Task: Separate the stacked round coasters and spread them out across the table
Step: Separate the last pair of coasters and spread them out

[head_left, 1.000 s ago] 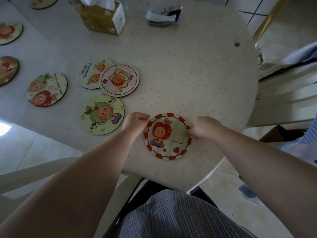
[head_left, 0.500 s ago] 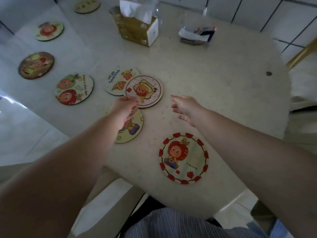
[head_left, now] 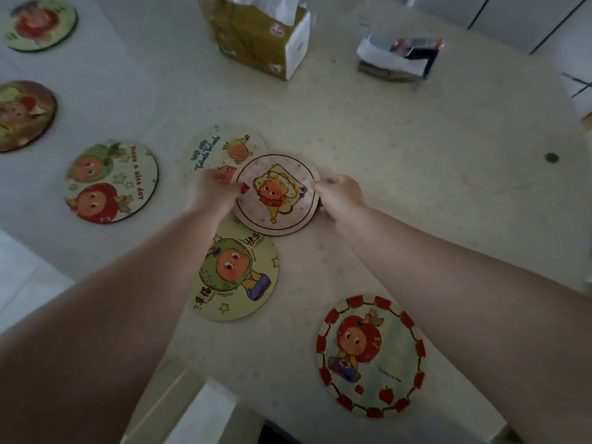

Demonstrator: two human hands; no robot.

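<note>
Round cartoon coasters lie spread on the pale table [head_left: 400, 193]. A pink-rimmed coaster [head_left: 276, 195] overlaps a cream coaster with blue writing [head_left: 221, 145] behind it. My left hand [head_left: 214, 190] pinches the pink coaster's left edge and my right hand [head_left: 339, 195] grips its right edge. A green-fruit coaster [head_left: 238, 274] lies just below it, and a red-checked coaster [head_left: 371, 355] sits near the front edge. Further left are a two-fruit coaster [head_left: 110, 181], a brown coaster [head_left: 22, 115] and a green-rimmed coaster [head_left: 40, 22].
A yellow tissue box [head_left: 259, 36] stands at the back centre. A small holder with packets [head_left: 398, 60] is at the back right. A dark round spot [head_left: 551, 158] marks the table's right side. The table's front edge runs under my forearms.
Both hands left the red-checked coaster near the front edge, reached forward and closed on the two sides of the pink-rimmed coaster. The camera moved closer to the table.
</note>
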